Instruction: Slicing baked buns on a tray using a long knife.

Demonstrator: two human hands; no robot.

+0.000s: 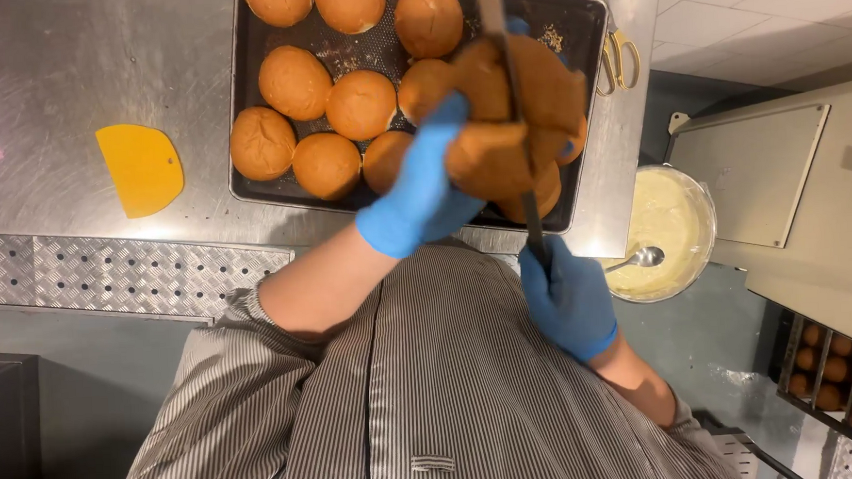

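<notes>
Left hand (pixel 423 186), blue-gloved, wraps around a golden bun (pixel 507 119) held above the near right corner of the dark baking tray (pixel 244 113). Right hand (pixel 567 295) clenches the knife (pixel 506 60) handle, blade running through the bun. Cream bowl (pixel 664 232) sits right.

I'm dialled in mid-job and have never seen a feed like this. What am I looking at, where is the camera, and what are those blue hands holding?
This single picture comes from a camera worn on a person's head, looking down over their striped shirt. There is no machine: both hands wear blue gloves. The left hand holds a brown bun up above the dark baking tray. The right hand grips a long knife whose blade runs into that bun. More buns lie in the tray on the steel table, with a yellow scraper alongside. To the right stands a bowl of pale cream with a spoon.
</notes>
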